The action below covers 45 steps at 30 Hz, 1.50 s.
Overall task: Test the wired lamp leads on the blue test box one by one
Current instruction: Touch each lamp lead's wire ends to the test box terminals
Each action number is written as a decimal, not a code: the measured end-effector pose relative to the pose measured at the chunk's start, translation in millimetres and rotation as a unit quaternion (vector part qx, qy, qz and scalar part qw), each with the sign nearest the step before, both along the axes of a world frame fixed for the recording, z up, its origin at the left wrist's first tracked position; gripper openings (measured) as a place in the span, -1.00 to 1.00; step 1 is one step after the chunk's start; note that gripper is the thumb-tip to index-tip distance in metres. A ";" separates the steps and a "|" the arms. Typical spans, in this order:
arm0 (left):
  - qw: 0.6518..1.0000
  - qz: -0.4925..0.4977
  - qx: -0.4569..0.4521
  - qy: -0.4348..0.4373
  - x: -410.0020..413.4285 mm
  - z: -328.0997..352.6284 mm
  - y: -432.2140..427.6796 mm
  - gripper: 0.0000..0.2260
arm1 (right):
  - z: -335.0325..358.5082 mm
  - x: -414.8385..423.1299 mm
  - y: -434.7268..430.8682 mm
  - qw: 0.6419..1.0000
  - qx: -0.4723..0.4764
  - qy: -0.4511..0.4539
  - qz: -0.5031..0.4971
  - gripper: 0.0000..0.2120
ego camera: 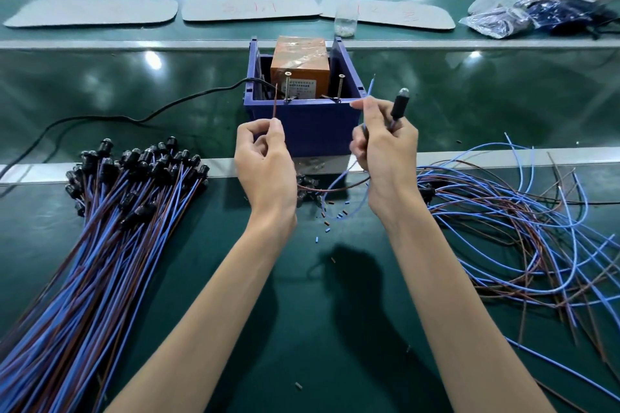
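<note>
- Brown thin wire lead is pinched between the thumb and forefinger of the left hand; the other fingers are curled in, and the wire stands upright above the hand.
- Its tip is just left of the left upright metal screw, with a small gap between them.
- Right hand pinches the blue thin wire lead at thumb and fingertip. The curled fingers also grip the black cylindrical lamp holder with a clear dome bulb, bulb end up and tilted right.
- The blue lead's bare tip points up, just right of the box's right wall and apart from the right upright metal screw.
- Both leads sag in a loop between the hands, low over the green bench top.
- Blue open-topped plastic test box sits centre, just beyond the hands. Inside is an orange taped block, and both screws stand at its near rim.
- Black power cable runs left from the box.
- Left, near: tidy bundle of black-capped blue and brown leads.
- Right, near: loose tangle of blue and brown leads.
- Small cut insulation bits lie scattered between the wrists.
- Far side: clear plastic jar.
</note>
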State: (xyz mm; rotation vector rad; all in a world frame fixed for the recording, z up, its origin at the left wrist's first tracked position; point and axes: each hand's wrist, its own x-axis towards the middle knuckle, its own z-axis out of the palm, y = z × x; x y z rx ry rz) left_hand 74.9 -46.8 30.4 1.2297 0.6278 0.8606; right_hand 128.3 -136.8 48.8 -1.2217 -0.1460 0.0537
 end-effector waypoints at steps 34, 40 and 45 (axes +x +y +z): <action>0.993 0.002 0.095 0.066 24.9 6.1 34.0 -0.84 | -16.1 32.4 7.3 0.996 -0.068 0.029 -0.056 -0.82; 0.994 -0.010 0.091 0.057 24.5 6.1 32.9 -0.85 | -16.2 33.3 7.3 0.996 -0.073 0.030 -0.027 -0.81; 0.994 -0.025 0.095 0.057 21.5 6.8 32.5 -0.91 | -11.4 32.0 6.0 0.998 -0.063 0.025 0.004 -0.77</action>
